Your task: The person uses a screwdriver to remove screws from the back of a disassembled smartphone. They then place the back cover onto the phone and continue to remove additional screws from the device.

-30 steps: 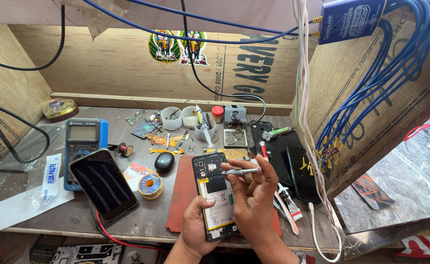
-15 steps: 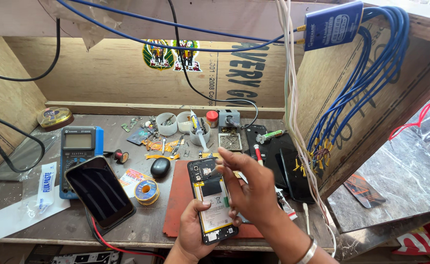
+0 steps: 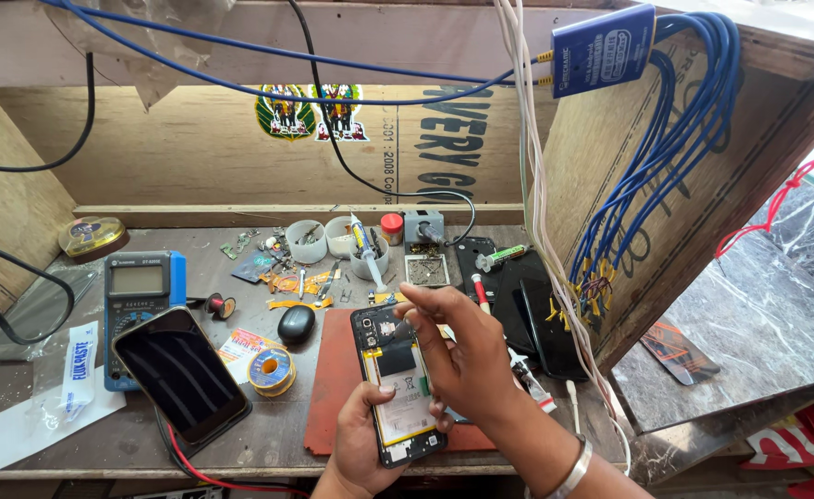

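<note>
Support for the opened phone point(image 3: 396, 388) comes from the left hand point(image 3: 362, 442), which cups its lower edge from beneath and tilts the exposed interior toward the camera above the red work mat point(image 3: 333, 388), so that the white battery and dark board sections face up for access. The right hand point(image 3: 462, 356) curls over the upper half with fingertips pinched together near the top; whether a small tool or part sits between them cannot be told. Beside the mat lie a solder spool point(image 3: 270, 368), a glossy black phone point(image 3: 180, 372) and a blue multimeter point(image 3: 140, 296) on the scuffed wooden bench point(image 3: 102, 444).
</note>
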The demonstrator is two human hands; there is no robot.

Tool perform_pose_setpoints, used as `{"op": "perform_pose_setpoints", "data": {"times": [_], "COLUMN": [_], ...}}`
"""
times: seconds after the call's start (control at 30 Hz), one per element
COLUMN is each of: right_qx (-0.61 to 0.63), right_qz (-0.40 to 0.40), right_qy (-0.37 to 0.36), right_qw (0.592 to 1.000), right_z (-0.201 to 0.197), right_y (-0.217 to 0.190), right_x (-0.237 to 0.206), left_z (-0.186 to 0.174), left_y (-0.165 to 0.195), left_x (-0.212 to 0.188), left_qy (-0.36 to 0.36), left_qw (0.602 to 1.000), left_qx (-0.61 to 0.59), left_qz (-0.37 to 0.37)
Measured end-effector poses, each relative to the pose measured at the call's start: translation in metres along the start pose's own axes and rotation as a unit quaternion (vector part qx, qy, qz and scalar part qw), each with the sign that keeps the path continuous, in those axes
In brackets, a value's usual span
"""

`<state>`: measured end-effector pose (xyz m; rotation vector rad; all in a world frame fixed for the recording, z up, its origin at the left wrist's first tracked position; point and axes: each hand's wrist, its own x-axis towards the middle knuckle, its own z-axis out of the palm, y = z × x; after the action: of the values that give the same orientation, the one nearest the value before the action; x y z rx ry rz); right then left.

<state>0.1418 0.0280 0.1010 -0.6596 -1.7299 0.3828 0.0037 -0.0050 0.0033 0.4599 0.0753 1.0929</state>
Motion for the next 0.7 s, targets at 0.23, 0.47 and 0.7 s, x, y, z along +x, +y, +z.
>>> {"op": "perform_pose_setpoints", "data": {"times": [0.23,0.47,0.7], "right_qx": [-0.067,-0.060,0.191], "right_qz": [-0.057,-0.040,0.140], "right_qy": [0.029,0.029,0.095], "right_qw": [0.996,0.997,0.967], "right_z": [0.000,0.007,-0.006], "right_y": [-0.005,0.010,0.014], "right_x": [-0.003,-0.008,-0.023], "left_z": [-0.007,-0.007,0.008], "left_y": [-0.001,0.000,0.002], "left_x": [-0.001,-0.001,-0.002], "left_qy": [-0.011,0.006,-0.049], "left_qw": [1.000,0.999,0.995], "left_qx": [-0.001,0.022,-0.027], "left_qz": [-0.018,-0.030,0.080]}}
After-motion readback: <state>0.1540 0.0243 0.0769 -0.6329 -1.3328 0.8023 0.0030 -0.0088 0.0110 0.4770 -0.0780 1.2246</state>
